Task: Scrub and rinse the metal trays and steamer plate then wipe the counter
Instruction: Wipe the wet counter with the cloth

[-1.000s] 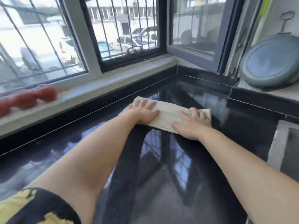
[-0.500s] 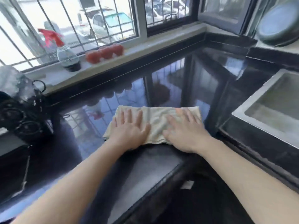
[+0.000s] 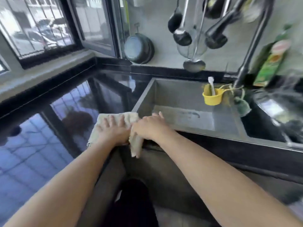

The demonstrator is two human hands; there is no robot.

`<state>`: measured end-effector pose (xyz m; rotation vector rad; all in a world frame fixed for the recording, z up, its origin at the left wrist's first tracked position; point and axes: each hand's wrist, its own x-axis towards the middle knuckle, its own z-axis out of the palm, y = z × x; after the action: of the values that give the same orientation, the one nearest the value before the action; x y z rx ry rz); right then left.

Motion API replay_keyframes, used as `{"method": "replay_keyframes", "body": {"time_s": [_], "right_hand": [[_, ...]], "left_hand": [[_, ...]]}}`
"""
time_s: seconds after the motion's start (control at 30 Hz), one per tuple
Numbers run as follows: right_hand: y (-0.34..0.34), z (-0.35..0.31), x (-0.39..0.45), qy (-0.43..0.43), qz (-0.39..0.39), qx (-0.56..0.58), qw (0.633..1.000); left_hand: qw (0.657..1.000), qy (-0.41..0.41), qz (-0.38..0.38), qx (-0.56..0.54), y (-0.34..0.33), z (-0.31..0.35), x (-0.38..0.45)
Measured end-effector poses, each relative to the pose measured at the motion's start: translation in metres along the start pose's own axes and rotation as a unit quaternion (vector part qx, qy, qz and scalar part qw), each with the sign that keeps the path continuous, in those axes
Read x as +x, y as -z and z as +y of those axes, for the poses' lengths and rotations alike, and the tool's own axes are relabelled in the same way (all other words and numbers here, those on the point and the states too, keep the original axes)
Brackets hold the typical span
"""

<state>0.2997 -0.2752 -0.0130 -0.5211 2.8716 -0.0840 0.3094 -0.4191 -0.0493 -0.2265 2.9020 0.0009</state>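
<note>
A beige cloth (image 3: 127,116) lies on the glossy black counter (image 3: 65,112), right at its front corner beside the steel sink (image 3: 180,95). My left hand (image 3: 113,130) presses flat on the cloth with fingers spread. My right hand (image 3: 149,126) lies palm down over the cloth's right end, its fingers reaching over the sink's left rim. A bunched end of the cloth (image 3: 135,145) hangs over the counter's front edge below my right hand. No metal tray or steamer plate shows.
A yellow cup (image 3: 211,97) with a brush hangs inside the sink near the dark faucet (image 3: 252,46). Ladles (image 3: 182,35) and a round pan (image 3: 139,48) hang on the back wall. A green bottle (image 3: 270,63) stands at the right. Barred windows run along the left.
Both hands have slid the cloth rightward along the counter to the sink's edge. One end of the cloth now hangs over the front edge. The view has swung right toward the sink.
</note>
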Motion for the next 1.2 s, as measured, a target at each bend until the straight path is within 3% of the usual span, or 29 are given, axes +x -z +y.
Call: {"method": "replay_keyframes", "body": {"time_s": [0.17,0.23,0.27,0.37,0.47,0.53,0.67,0.83,0.93,1.2], "right_hand": [[-0.017,0.095,-0.086,-0.065,0.057,-0.083,0.993],[-0.016,0.142,-0.121,-0.134,0.041,-0.087,0.986],[-0.011,0.169,-0.137,-0.181,0.024,-0.087,0.979],[-0.003,0.238,-0.183,-0.324,-0.022,-0.126,0.937],[-0.005,0.263,-0.202,-0.375,-0.041,-0.156,0.913],[-0.012,0.264,-0.196,-0.373,-0.019,-0.126,0.919],[-0.032,0.256,-0.185,-0.299,0.017,0.081,0.951],[-0.041,0.242,-0.166,-0.148,0.021,0.088,0.985],[-0.032,0.254,-0.155,-0.208,0.039,0.110,0.971],[-0.035,0.269,-0.156,-0.280,-0.043,0.035,0.959]], "left_hand": [[0.997,-0.079,-0.019,0.011,-0.005,0.089,-0.011],[0.993,-0.111,-0.006,-0.028,-0.013,0.145,-0.034],[0.989,-0.135,-0.034,-0.052,-0.016,0.174,-0.050],[0.972,-0.223,-0.056,-0.048,-0.023,0.247,-0.097],[0.962,-0.269,-0.039,-0.028,-0.031,0.282,-0.116],[0.958,-0.285,-0.027,-0.028,-0.033,0.280,-0.115],[0.957,-0.290,-0.008,-0.022,-0.032,0.228,-0.084],[0.957,-0.289,0.007,-0.007,-0.025,0.169,-0.052],[0.956,-0.294,0.009,0.014,-0.025,0.157,-0.040],[0.967,-0.256,-0.019,0.009,-0.022,0.175,-0.058]]}}
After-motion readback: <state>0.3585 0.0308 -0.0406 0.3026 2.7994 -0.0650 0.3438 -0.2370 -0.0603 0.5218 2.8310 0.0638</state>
